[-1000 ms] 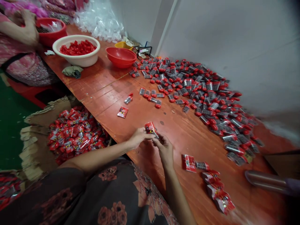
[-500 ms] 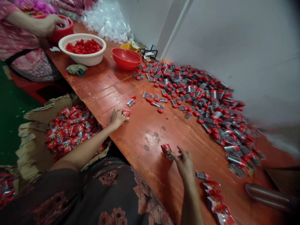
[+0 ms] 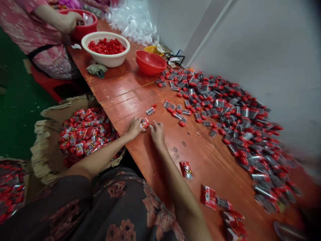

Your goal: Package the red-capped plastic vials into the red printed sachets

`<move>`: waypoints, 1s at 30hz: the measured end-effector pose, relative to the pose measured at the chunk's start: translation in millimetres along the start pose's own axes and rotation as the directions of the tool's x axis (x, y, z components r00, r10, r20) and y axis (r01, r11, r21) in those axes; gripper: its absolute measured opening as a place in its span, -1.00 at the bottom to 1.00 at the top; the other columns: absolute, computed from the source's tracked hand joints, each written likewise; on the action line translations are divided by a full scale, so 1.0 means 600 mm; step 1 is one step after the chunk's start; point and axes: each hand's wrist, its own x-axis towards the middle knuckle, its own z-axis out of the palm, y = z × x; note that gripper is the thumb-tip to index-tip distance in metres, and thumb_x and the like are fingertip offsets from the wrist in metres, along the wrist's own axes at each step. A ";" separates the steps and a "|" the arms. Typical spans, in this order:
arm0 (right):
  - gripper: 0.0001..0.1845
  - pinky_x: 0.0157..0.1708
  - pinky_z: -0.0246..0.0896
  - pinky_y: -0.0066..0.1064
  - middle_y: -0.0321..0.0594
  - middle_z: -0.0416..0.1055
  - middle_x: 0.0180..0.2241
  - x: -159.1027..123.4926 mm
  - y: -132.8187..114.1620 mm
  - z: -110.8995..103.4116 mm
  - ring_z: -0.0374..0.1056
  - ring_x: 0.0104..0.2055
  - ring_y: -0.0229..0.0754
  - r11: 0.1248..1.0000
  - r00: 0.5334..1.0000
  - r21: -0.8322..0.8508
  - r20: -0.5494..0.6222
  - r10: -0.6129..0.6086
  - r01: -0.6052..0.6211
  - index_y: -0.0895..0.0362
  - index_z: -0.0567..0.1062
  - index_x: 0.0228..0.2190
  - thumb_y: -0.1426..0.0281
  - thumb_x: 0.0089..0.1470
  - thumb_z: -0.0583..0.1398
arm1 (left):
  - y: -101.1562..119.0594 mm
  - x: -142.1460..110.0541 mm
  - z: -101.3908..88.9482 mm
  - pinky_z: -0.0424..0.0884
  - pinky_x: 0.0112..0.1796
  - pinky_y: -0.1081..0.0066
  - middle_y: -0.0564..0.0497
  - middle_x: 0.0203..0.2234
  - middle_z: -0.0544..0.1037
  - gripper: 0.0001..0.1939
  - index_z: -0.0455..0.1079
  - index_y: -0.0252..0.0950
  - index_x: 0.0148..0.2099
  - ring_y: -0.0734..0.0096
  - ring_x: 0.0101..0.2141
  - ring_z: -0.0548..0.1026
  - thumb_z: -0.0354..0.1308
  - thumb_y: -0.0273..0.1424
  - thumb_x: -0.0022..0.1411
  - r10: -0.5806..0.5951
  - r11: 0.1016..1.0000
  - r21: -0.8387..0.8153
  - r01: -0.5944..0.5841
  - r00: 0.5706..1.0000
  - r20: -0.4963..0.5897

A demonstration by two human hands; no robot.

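Note:
A small printed red packet (image 3: pixel 144 123) is held just above the table, near its front edge. My left hand (image 3: pixel 134 128) grips its left side, fingers closed. From the right, my right hand (image 3: pixel 157 134) pinches at the packet's edge; its fingertips are partly hidden. Just beyond lies a small clear container with a red cap (image 3: pixel 150 110). Nearer my right forearm is a filled red packet (image 3: pixel 186 170). Further right, a flat red packet (image 3: pixel 209 196) lies beside another capped container (image 3: pixel 224 203).
A large heap of red-capped containers (image 3: pixel 220 107) lines the wall. A white basin (image 3: pixel 110 62) of red caps and a red bowl (image 3: pixel 151 63) stand at the back. Below the table edge, a torn carton (image 3: pixel 41 147) holds red packets. A co-worker's hand (image 3: pixel 71 21) reaches into a red tub.
My right hand set the filled packet on the table and moved left to the other packet. My left hand let go of the first packet and took the one lying near the edge.

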 end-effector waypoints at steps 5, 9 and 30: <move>-0.65 0.01 0.18 -0.16 -0.04 0.39 -0.19 0.026 -0.012 0.039 0.30 -0.12 -0.02 0.999 0.998 -0.041 0.059 -0.033 0.035 0.17 0.55 -0.07 0.31 0.14 0.17 | -0.006 -0.004 0.001 0.28 0.00 0.25 -0.08 -0.11 0.38 -0.46 0.36 -0.24 0.05 0.12 -0.02 0.36 0.36 -0.42 -0.01 0.020 0.997 -0.080 -0.022 1.000 -0.022; -0.68 -0.01 0.19 -0.23 -0.07 0.38 -0.16 0.010 -0.017 0.043 0.29 -0.12 -0.07 0.999 0.999 -0.038 0.019 -0.034 0.035 0.16 0.51 -0.07 0.39 0.15 0.13 | -0.012 -0.002 0.006 0.28 0.00 0.24 -0.11 -0.09 0.38 -0.50 0.34 -0.27 0.04 0.11 -0.01 0.35 0.33 -0.44 0.02 0.028 0.996 -0.083 -0.030 0.999 -0.036; -0.69 -0.34 0.27 -0.33 -0.21 0.51 -0.35 -0.008 -0.067 -0.046 0.37 -0.38 -0.19 0.875 0.978 0.448 -0.005 0.209 -0.184 0.15 0.50 -0.19 0.24 0.09 0.16 | -0.045 -0.017 -0.025 0.32 -0.03 0.29 -0.04 -0.18 0.38 -0.37 0.45 -0.23 0.05 0.15 -0.09 0.38 0.45 -0.30 -0.12 0.196 0.970 -0.161 -0.181 0.977 0.085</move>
